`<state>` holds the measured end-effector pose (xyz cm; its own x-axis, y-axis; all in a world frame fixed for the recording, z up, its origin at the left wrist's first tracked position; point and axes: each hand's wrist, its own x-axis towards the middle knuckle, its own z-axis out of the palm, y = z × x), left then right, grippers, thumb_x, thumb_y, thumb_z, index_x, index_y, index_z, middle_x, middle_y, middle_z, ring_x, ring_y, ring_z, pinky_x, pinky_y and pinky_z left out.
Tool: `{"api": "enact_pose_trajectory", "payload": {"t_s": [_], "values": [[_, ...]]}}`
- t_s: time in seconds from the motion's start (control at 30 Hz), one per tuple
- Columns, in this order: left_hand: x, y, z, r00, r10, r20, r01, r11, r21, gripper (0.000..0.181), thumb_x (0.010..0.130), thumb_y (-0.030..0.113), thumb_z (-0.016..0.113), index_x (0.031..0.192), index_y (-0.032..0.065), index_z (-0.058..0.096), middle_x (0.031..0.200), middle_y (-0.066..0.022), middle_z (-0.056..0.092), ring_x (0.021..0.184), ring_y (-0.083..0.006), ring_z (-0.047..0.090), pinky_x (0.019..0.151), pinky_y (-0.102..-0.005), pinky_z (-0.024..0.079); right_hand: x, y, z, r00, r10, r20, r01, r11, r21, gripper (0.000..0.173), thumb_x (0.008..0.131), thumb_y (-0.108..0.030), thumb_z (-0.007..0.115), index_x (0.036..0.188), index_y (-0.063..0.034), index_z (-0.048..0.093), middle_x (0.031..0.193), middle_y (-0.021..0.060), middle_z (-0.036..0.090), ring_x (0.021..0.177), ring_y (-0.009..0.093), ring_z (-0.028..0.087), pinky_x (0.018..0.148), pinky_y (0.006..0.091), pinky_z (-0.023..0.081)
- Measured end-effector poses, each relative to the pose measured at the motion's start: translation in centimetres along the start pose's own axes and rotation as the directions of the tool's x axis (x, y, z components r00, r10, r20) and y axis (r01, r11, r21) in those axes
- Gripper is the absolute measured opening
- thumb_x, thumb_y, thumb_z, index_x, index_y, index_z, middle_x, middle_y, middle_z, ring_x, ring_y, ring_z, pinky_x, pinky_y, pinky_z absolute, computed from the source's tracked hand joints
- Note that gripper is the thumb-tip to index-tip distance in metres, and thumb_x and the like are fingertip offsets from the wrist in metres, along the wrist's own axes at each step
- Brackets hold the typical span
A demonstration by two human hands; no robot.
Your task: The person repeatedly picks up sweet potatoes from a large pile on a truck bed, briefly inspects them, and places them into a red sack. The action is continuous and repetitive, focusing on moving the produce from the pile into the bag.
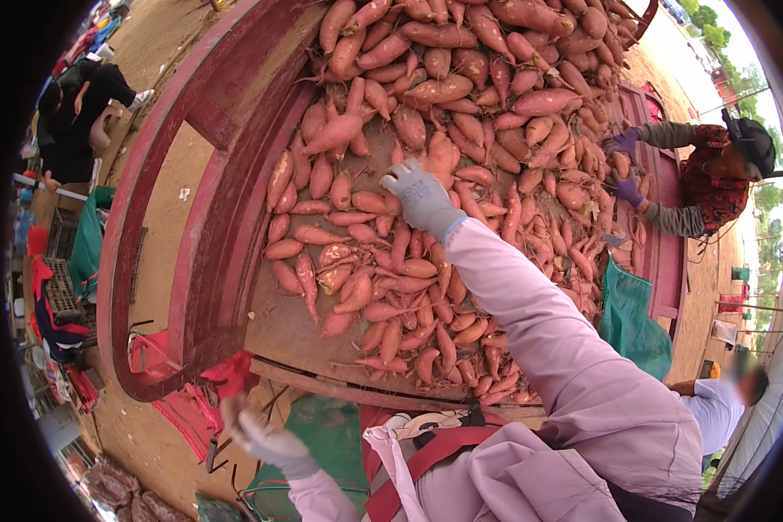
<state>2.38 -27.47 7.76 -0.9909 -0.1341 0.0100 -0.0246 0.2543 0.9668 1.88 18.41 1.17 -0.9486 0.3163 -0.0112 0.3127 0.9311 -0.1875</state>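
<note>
Many red-skinned sweet potatoes (372,287) lie heaped on the bed of a red metal truck or trailer. My right hand (421,196), in a grey work glove, reaches over the middle of the heap and touches or hovers just above the sweet potatoes; its palm side is hidden. Low at the left, my left hand (261,434), also gloved, is blurred beside the bed's near edge, above a red mesh bag (189,417) and a green mesh bag (326,444). Whether it holds something small cannot be made out.
The bed's curved red rail (127,228) rises at the left. A co-worker (711,176) in purple gloves handles sweet potatoes at the far right side. Another green mesh bag (633,320) hangs over the right edge. Metal hooks (218,453) stick out near my left hand.
</note>
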Motion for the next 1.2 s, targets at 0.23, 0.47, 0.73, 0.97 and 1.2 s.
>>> {"api": "enact_pose_trajectory", "payload": {"t_s": [0.23, 0.47, 0.73, 0.97, 1.2], "values": [[-0.6, 1.6, 21.5, 0.612, 0.146, 0.777, 0.249, 0.897, -0.364, 0.114, 0.068, 0.006, 0.078, 0.158, 0.0021, 0.008, 0.160, -0.0161, 0.022, 0.144, -0.0272, 0.033, 0.116, -0.0406, 0.033, -3.0, -5.2, -5.2, 0.990, -0.132, -0.043, 0.111, 0.563, 0.819, 0.062, 0.076, -0.020, 0.079, 0.133, -0.0080, 0.059, 0.124, 0.0114, 0.062, 0.123, 0.025, 0.055, 0.107, 0.0362, 0.041], [8.3, 4.4, 30.9, 0.603, -0.129, 0.787, 0.513, 0.818, -0.259, 0.050, 0.083, 0.005, 0.072, 0.128, -0.0071, 0.056, 0.116, -0.0097, 0.064, 0.099, -0.0154, 0.063, 0.088, -0.0287, 0.052, 8.8, 14.2, -6.0, 0.854, 0.456, -0.251, -0.477, 0.878, -0.025, 0.075, 0.073, -0.040, 0.081, 0.133, -0.0028, 0.055, 0.136, 0.0169, 0.054, 0.126, 0.035, 0.052, 0.103, 0.0441, 0.047], [20.4, 1.6, 44.5, 0.666, 0.016, 0.746, -0.499, 0.752, 0.430, 0.089, 0.064, 0.046, 0.082, 0.140, 0.0082, 0.054, 0.157, -0.0198, 0.033, 0.137, -0.0374, 0.044, 0.111, -0.0441, 0.039, 12.7, 15.3, -5.1, 0.933, 0.342, -0.114, -0.357, 0.829, -0.432, 0.071, 0.067, -0.051, 0.080, 0.120, -0.0047, 0.064, 0.131, 0.0141, 0.053, 0.122, 0.033, 0.052, 0.096, 0.0460, 0.049], [19.4, 1.7, 43.0, 0.566, -0.069, 0.821, -0.579, 0.676, 0.456, 0.096, 0.059, 0.051, 0.084, 0.140, 0.0085, 0.055, 0.161, -0.0237, 0.020, 0.143, -0.0425, 0.033, 0.116, -0.0459, 0.033, 9.3, 13.9, -0.2, 0.943, 0.294, 0.159, -0.288, 0.956, -0.056, 0.104, 0.064, -0.080, 0.066, 0.132, -0.0013, 0.061, 0.134, 0.0194, 0.053, 0.126, 0.040, 0.045, 0.108, 0.0458, 0.039], [16.1, -3.3, 37.1, 0.560, 0.053, 0.827, -0.338, 0.926, 0.169, 0.085, 0.063, 0.027, 0.087, 0.135, -0.0039, 0.055, 0.147, -0.0207, 0.040, 0.135, -0.0288, 0.043, 0.111, -0.0366, 0.038, 14.0, 10.3, -2.8, 0.890, 0.345, 0.298, -0.232, 0.906, -0.354, 0.090, 0.066, -0.071, 0.071, 0.124, -0.0023, 0.066, 0.129, 0.0146, 0.064, 0.121, 0.036, 0.056, 0.100, 0.0442, 0.047]]}}
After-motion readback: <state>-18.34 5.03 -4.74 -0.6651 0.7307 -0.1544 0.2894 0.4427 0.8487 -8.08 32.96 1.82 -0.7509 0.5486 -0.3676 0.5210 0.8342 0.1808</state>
